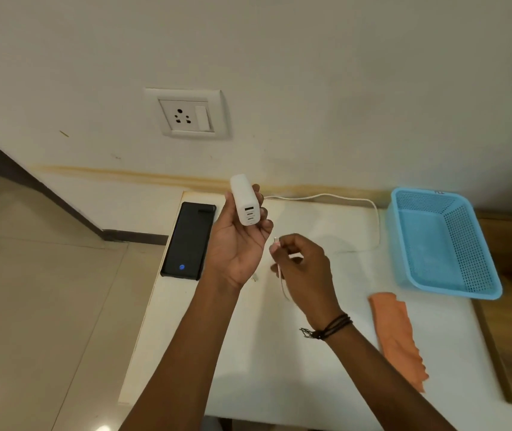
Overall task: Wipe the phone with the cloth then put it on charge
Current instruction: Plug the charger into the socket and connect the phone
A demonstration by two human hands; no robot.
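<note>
The right hand (303, 262) pinches the thin, limp cable (282, 279) just behind its plug, where it can best be steered; the left hand (237, 244) is curled around the light, rigid charger (244, 199), ports facing the plug. Beyond, the smooth, probably slippery phone (188, 241) lies flat at the table (279, 384) edge, the cloth (399, 334) well apart.

Two bare forearms, no sleeves in view, extend from the bottom edge. The right wrist wears a band (331, 327) of dark cords (several strands, knotted, loose ends trailing on the inner side). The left wrist carries nothing; no rings show on either hand.
</note>
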